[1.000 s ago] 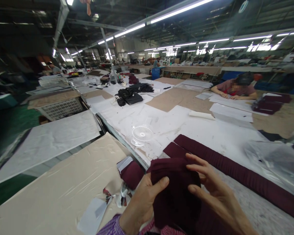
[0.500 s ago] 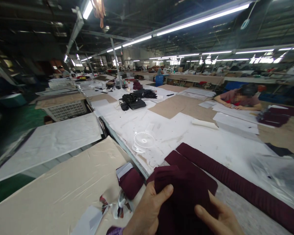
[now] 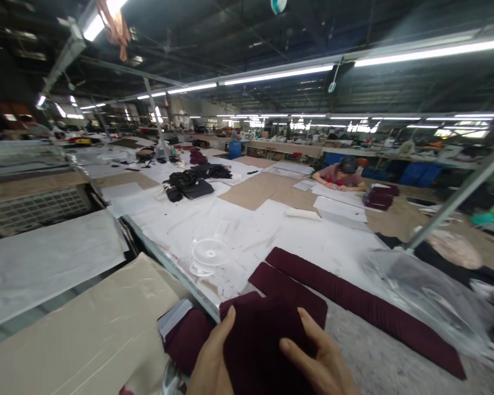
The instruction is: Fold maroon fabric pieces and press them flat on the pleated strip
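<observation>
Dark maroon fabric (image 3: 263, 345) is held up between both hands at the bottom centre. My left hand (image 3: 214, 356) grips its left edge, the thumb lying along the cloth. On the right side, my right hand (image 3: 316, 356) has the fabric between thumb and fingers. Just behind lies a flat maroon piece (image 3: 296, 291) on the table, partly hidden by the held cloth. A long maroon strip (image 3: 366, 307) stretches beside it towards the lower right. Left of my left hand rests a folded maroon bundle (image 3: 187, 340) with pale grey pieces (image 3: 175, 318) on it.
A white fan (image 3: 209, 252) stands on the white-covered table (image 3: 247, 241). Black garments (image 3: 189, 184) lie farther back. Across the table, a person (image 3: 340, 175) leans over papers. Clear plastic (image 3: 428, 291) and a slanted metal pole (image 3: 456, 195) are at the right.
The view has turned right and slightly up, so the scene sits farther left and the pole has appeared. My left thumb now lies at the cloth's upper left edge.
</observation>
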`<state>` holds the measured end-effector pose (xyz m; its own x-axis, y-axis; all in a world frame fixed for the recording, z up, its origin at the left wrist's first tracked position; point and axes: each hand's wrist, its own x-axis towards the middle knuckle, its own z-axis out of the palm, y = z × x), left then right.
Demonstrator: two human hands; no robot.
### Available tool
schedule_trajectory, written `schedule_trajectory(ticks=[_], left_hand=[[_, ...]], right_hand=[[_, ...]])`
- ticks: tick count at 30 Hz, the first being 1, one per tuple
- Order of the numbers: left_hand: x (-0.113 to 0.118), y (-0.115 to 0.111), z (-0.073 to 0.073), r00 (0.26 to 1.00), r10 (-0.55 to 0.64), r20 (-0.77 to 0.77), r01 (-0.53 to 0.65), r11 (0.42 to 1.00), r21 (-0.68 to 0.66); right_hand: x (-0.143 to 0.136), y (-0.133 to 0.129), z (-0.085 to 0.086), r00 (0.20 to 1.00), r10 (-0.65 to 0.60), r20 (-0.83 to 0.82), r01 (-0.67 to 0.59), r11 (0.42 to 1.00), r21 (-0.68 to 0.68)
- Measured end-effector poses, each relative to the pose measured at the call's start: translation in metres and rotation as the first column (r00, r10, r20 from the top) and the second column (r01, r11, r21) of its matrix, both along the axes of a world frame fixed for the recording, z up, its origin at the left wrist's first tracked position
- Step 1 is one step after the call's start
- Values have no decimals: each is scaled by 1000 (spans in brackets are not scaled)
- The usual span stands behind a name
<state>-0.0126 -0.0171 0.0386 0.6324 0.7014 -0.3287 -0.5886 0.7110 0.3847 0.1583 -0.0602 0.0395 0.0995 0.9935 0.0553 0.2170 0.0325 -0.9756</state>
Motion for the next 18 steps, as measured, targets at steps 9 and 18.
schedule_trajectory(ticks=[9, 18], left_hand=[[6, -5, 8, 979, 191, -69, -193, 981, -24], [0, -12, 11, 971, 237, -13, -232, 960, 156]], right_hand=[[9, -4, -4, 995, -40, -91, 24, 985, -170], [6, 1, -14, 994, -109, 21, 111, 979, -169]])
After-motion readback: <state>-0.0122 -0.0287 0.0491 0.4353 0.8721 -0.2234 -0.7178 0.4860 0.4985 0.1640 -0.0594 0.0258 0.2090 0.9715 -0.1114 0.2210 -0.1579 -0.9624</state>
